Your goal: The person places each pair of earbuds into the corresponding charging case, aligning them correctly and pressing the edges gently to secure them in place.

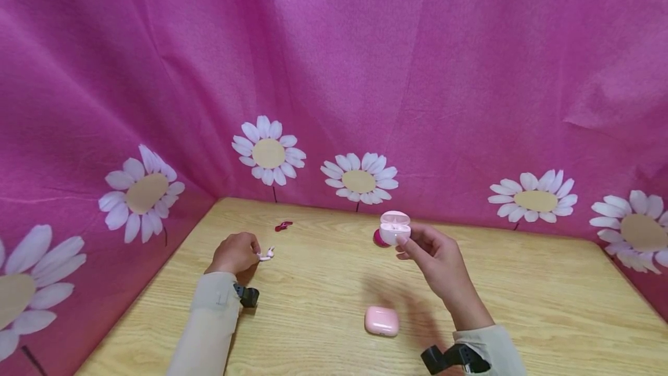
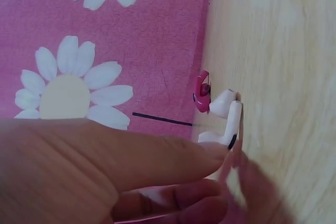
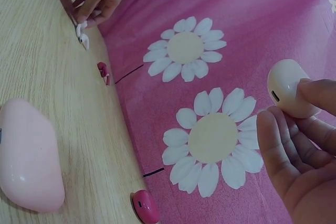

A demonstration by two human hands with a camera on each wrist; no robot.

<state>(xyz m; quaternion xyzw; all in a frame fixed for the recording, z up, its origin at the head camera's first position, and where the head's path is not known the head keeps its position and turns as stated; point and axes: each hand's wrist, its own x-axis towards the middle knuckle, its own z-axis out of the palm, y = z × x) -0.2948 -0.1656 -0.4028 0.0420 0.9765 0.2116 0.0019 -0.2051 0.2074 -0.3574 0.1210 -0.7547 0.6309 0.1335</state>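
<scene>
My left hand [image 1: 235, 253] is low over the left part of the table, its thumb and fingertips pinching a white earbud [image 2: 233, 121]. Another white earbud [image 2: 223, 103] lies right beside it on the wood. Raised above the table, my right hand [image 1: 438, 260] holds a small pale pink earbud case [image 1: 395, 228] between thumb and fingers. The case's lid stands up, with its inside facing the head camera; whether its slots hold anything is too small to tell. From the right wrist view only the case's smooth outside and a dark port show.
A pair of dark red earbuds [image 1: 283, 226] lies farther back on the left. The dark red case [image 1: 380, 239] sits behind the raised pale case, partly hidden. Nearer the front is a closed pink case [image 1: 381, 321]. A magenta flowered cloth [image 1: 334, 74] hangs along the table's back and sides.
</scene>
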